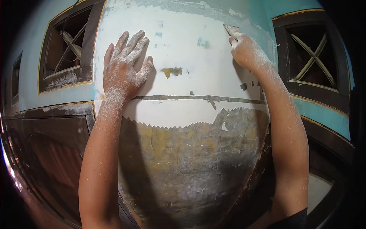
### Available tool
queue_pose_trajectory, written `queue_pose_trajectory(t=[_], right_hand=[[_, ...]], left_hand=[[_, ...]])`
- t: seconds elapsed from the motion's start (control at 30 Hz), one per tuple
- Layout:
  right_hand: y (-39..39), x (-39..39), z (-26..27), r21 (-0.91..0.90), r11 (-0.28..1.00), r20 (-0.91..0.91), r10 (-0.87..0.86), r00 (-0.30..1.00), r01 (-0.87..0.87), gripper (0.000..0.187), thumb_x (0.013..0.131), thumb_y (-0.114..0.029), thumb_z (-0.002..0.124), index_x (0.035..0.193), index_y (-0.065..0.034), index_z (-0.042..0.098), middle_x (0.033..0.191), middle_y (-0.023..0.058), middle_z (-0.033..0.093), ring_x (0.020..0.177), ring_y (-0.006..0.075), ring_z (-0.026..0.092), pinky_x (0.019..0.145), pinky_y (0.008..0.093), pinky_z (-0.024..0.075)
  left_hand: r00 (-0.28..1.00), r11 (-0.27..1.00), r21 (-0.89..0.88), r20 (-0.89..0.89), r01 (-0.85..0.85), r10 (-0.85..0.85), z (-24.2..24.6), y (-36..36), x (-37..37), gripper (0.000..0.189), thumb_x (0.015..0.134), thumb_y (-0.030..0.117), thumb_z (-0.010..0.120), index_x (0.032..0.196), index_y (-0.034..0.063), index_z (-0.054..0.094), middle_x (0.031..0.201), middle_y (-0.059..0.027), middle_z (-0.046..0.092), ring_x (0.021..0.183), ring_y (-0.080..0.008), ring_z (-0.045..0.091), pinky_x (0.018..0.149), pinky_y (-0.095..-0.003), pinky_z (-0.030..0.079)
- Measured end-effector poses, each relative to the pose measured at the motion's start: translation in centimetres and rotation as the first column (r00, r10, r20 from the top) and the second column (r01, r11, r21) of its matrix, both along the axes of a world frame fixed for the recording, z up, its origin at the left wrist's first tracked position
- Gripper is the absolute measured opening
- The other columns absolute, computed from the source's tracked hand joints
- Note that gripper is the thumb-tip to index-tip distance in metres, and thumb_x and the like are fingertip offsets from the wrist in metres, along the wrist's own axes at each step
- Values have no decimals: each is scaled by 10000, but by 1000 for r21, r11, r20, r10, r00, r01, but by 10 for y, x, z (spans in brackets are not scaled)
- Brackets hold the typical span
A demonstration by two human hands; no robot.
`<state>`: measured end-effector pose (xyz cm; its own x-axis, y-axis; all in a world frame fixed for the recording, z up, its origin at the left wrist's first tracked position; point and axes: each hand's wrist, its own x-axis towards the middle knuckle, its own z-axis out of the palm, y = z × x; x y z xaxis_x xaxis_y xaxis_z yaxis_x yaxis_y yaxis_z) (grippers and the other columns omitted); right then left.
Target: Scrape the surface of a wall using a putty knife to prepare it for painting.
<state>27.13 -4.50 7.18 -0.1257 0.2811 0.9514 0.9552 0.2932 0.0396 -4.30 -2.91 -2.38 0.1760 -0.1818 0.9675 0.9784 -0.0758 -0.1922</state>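
In front of me is a wall, its upper part covered with a white coat (183, 54) that shows a few bluish and brown spots. Against that coat rests my left hand (125, 64), dusted with white powder, palm to the wall and fingers spread. My right hand (247, 54) grips a putty knife (231, 29), its blade at the upper right edge of the white coat, beside greyish plaster (197, 10). Most of the knife's handle is hidden by the fingers. White powder also coats the right wrist and forearm.
Below a zigzag edge lies a bare, stained wall section (177, 160), under a dark horizontal strip (194, 98). Dark wooden frames with crossed bars stand at left (67, 45) and right (313, 54). A dark wooden panel door (54, 154) is at lower left.
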Motion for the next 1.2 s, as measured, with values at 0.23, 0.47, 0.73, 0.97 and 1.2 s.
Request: queue_pose_trajectory(t=[0.23,0.47,0.73,0.97,1.2], right_hand=[[-3,-6,0,-52,999,-84,-2,996,-2,341,1026,-216,484,1308,-66,602,1063,260,698,943,429,688,825,503,549],[19,5,-6,72,995,71,-72,995,66,359,1031,-231,490,1336,-75,595,1069,236,710,847,378,719,697,468,581],[-21,-15,-6,-115,993,-56,26,998,-32,425,1018,-225,497,1409,-72,561,1301,236,648,1195,435,614,1057,483,486],[-1,-13,-7,-98,994,0,-47,999,47,392,1018,-226,504,1354,-41,585,1286,249,650,1182,436,621,1046,492,490],[-8,-19,-3,-8,999,-67,31,997,-32,428,1031,-241,486,1445,-152,547,1190,241,692,1091,447,653,977,485,526]], left_hand=[[999,1000,14,-37,7,-6,1,0,-5,489,986,377,548,1442,204,580,1574,32,467,1512,-230,329,1262,-471,174],[1000,1000,-1,-27,7,-7,-2,0,-5,497,986,381,544,1450,205,572,1579,36,460,1515,-224,321,1266,-465,171],[999,1000,2,-37,28,-28,0,-2,-5,486,982,335,583,1446,192,578,1575,30,475,1515,-234,331,1257,-461,174],[1000,1000,5,-15,25,-24,-3,0,-5,488,985,377,555,1441,203,578,1574,43,467,1515,-220,321,1264,-464,172],[999,999,7,-21,44,-43,-2,0,-4,480,975,363,576,1427,203,594,1565,47,482,1510,-223,335,1260,-461,180]])
